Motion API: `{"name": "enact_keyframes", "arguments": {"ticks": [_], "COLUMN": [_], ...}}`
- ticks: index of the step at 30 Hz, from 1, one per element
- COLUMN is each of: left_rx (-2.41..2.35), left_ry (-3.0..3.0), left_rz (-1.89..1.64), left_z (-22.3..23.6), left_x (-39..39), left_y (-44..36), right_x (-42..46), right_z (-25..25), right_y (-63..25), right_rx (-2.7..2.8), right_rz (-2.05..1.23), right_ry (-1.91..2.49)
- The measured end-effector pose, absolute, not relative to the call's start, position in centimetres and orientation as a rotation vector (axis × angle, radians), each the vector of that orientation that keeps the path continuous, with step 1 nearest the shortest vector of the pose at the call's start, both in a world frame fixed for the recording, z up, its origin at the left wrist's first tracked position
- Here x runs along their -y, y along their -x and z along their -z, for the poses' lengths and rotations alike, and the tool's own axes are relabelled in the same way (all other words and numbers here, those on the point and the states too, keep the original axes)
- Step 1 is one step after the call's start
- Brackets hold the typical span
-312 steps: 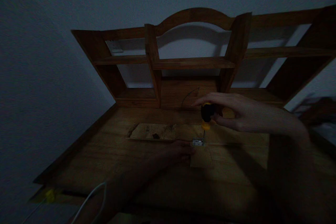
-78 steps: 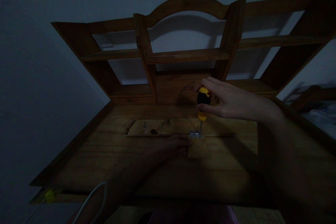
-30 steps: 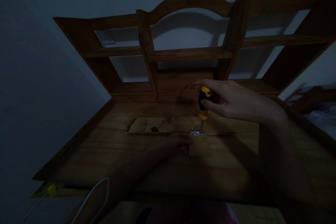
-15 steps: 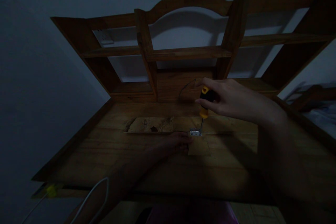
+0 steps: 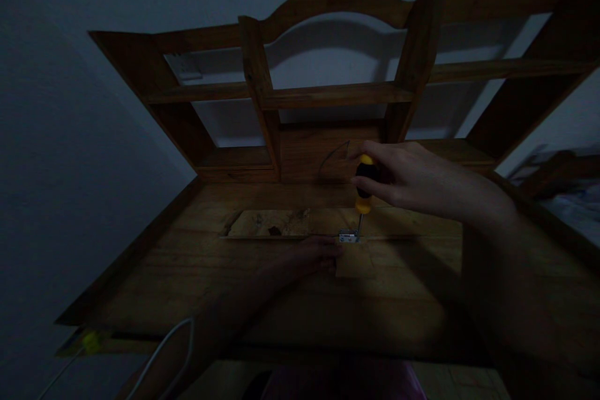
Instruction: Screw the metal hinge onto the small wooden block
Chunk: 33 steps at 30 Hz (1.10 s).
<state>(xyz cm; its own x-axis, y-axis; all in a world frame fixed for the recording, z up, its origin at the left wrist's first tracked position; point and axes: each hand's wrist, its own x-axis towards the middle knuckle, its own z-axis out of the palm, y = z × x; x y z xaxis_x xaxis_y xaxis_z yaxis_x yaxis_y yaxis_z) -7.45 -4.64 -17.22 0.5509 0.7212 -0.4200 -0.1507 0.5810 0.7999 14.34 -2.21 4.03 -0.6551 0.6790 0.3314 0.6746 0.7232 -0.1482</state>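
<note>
My right hand (image 5: 398, 172) is closed around a yellow-and-black screwdriver (image 5: 366, 182), its thumb below and its fingers above the handle. The metal shaft points down, slightly tilted, and its tip meets the right end of a small silver hinge (image 5: 347, 238). That hinge lies along a seam in the wooden desktop (image 5: 201, 275), at the top edge of a paler square patch (image 5: 355, 261). My left hand (image 5: 316, 252) rests on the wood just left of the hinge, fingers stretched towards it. Deep shadow covers part of that hand; whether the fingertips press the hinge is unclear.
A wooden shelf unit (image 5: 337, 97) with an arched top stands at the back against the wall. Left of the hinge is a rough, stained recess (image 5: 269, 223). A thin wire (image 5: 332, 153) sticks up behind. A white cord (image 5: 173, 331) crosses near my left forearm, beside something yellow (image 5: 91, 342).
Over the last second the screwdriver handle has turned and shifted slightly in my right hand, its tip staying at the hinge's right end. My left hand has stayed beside the hinge.
</note>
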Motion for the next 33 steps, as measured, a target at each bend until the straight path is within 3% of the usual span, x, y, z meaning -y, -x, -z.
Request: {"name": "enact_keyframes", "arguments": {"ticks": [6, 16, 22, 33], "left_rx": [-0.853, -0.841, -0.838, -0.824], "left_ry": [-0.789, -0.778, -0.814, -0.805], "left_rz": [-0.588, -0.581, -0.582, -0.589], "left_z": [17.1, 17.4, 17.6, 17.5], "left_x": [4.7, 4.6, 4.7, 4.6], "left_y": [7.4, 7.4, 7.6, 7.5], "right_x": [2.1, 2.4, 1.7, 1.9], "right_z": [-4.0, -4.5, -4.1, -4.5], "right_y": [-14.3, -14.5, -14.4, -15.5], "right_rx": [2.531, 2.58, 2.506, 2.596], "right_rz": [0.164, -0.032, 0.167, -0.142], "right_ry": [1.19, 1.026, 1.222, 0.96]}}
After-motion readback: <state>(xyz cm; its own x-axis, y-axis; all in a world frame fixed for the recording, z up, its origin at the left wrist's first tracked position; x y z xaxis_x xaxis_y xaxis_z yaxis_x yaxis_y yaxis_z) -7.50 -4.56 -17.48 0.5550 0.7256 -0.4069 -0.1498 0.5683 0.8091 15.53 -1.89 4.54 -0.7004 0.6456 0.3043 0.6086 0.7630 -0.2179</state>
